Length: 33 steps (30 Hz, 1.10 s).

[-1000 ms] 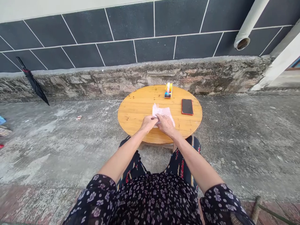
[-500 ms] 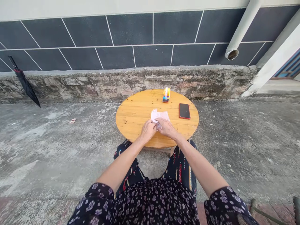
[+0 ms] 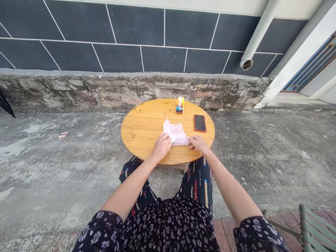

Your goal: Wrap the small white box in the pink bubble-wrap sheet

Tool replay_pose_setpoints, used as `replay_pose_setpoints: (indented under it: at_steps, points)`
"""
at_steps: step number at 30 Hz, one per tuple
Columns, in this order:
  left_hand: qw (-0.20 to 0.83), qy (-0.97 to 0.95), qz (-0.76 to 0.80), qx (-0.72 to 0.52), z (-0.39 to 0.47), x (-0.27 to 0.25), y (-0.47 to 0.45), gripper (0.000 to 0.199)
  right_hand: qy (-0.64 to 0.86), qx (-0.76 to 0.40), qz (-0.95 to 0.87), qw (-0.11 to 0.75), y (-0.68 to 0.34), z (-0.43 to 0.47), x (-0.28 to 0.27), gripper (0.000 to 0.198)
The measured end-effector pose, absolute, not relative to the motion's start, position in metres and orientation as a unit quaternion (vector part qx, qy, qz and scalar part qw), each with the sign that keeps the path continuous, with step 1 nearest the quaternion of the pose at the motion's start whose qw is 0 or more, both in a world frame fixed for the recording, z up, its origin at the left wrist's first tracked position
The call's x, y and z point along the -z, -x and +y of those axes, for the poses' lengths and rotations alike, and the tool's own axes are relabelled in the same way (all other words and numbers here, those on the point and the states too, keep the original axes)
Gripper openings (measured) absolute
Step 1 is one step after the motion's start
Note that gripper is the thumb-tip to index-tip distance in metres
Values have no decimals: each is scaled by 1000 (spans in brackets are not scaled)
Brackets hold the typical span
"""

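A pinkish-white, translucent sheet that looks like bubble wrap (image 3: 177, 132) lies on the round wooden table (image 3: 143, 129). My left hand (image 3: 162, 145) has its fingers curled closed on the near left edge of the wrap. At the opposite side, my right hand (image 3: 197, 142) pinches the near right corner between thumb and forefinger, the other fingers curled below. A folded strip runs along the near edge between both hands. Behind the wrap stands a roll of tape (image 3: 180, 105) with yellow and blue on it.
A dark-screened phone with a red edge (image 3: 200, 123) lies at the table's right, close to my right hand. A stone ledge (image 3: 105, 91) and tiled wall run behind the table. At lower right is a green slatted chair (image 3: 316, 227); an umbrella (image 3: 5, 105) leans at far left.
My right hand has moved right, away from my left hand, to the wrap's right corner. More of the wrap now shows, flattened between the hands. The camera view has shifted to the right.
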State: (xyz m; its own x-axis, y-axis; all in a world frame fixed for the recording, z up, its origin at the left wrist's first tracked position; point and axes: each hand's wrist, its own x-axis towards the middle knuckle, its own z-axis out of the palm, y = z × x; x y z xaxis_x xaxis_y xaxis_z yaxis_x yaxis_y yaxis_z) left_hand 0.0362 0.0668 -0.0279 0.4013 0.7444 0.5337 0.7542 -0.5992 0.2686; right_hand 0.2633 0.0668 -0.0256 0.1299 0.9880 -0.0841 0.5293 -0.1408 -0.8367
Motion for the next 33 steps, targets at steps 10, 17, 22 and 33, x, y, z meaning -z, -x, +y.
replay_pose_setpoints:
  at_steps: [10, 17, 22, 33]
  points:
    - [15, 844, -424, 327, 72, 29, -32, 20, 626, -478, -512, 342, -249, 69, 17, 22]
    - [2, 839, -427, 338, 73, 30, -32, 21, 592, -510, -543, 307, -248, 70, 9, 22]
    - [0, 838, -431, 334, 73, 28, -32, 20, 620, -459, -565, 294, -234, 85, 11, 17]
    - [-28, 836, -437, 331, 72, 25, -31, 19, 679, -244, -640, 263, -220, 82, 12, 35]
